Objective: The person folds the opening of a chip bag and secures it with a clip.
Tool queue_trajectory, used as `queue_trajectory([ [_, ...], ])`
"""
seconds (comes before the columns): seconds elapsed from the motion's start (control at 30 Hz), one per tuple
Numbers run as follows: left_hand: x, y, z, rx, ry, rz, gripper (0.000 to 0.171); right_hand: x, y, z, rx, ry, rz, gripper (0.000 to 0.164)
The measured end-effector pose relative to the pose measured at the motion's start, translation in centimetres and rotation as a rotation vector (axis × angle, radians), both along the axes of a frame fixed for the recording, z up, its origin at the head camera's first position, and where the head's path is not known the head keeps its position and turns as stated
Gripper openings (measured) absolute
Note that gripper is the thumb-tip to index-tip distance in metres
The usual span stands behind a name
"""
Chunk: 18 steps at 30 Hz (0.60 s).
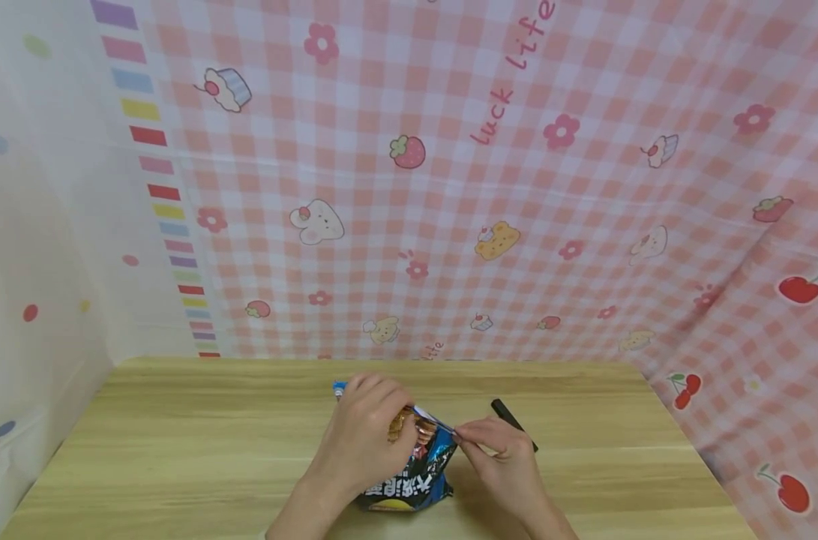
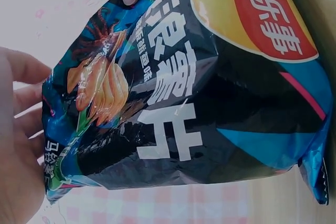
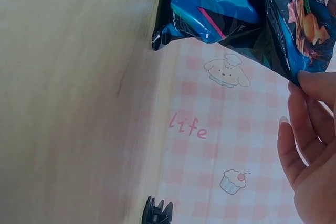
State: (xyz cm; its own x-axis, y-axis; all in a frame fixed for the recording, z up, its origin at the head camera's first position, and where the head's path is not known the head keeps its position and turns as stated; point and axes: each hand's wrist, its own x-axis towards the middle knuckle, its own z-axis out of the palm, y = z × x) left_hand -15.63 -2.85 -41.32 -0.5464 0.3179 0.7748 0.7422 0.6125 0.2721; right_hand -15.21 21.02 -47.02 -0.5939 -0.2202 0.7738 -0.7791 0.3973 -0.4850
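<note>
A black and blue bag of potato chips (image 1: 398,484) stands on the table between my hands, its printed front showing large in the left wrist view (image 2: 173,93). My left hand (image 1: 364,431) grips the bag's upper part from the left, with some of its fingers hidden by the bag in the left wrist view. On the other side, my right hand (image 1: 499,454) pinches the right end of the bag's top edge between thumb and fingertips. That pinched corner, at the thumb (image 3: 317,85), is drawn out taut in the right wrist view.
A long, thin black object (image 1: 513,424) lies on the wooden table (image 1: 213,442) just beyond my right hand; its pronged end (image 3: 157,212) shows in the right wrist view. Pink checked cloth (image 1: 382,247) hangs behind the table and along the right side.
</note>
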Motion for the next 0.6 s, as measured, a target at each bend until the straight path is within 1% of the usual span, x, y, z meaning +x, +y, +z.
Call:
queue_trajectory([
  [0.1, 0.0, 0.0, 0.1, -0.006, 0.007, 0.025, 0.007, 0.0, -0.1, 0.1, 0.013, 0.018, -0.008, 0.029],
  [0.23, -0.1, -0.1, 0.2, -0.006, 0.025, 0.051, 0.008, 0.2, -0.2, 0.4, 0.021, 0.004, -0.019, 0.029],
  [0.33, -0.1, -0.2, 0.2, -0.008, 0.019, 0.053, 0.008, 0.6, -0.2, 0.6, 0.022, -0.067, -0.038, 0.030],
  [0.43, 0.0, -0.2, 0.3, -0.020, 0.007, 0.056, 0.009, 1.0, -0.2, 0.7, 0.029, -0.181, -0.059, 0.031],
  [0.47, 0.0, -0.3, 0.3, -0.023, 0.006, 0.058, 0.010, 1.1, -0.1, 0.8, 0.027, -0.229, -0.060, 0.030],
  [0.53, 0.1, -0.3, 0.4, -0.028, 0.002, 0.060, 0.011, 1.3, -0.1, 0.8, 0.032, -0.291, -0.062, 0.027],
  [0.6, 0.1, -0.3, 0.4, -0.031, 0.005, 0.061, 0.011, 1.4, -0.1, 0.8, 0.029, -0.335, -0.063, 0.020],
])
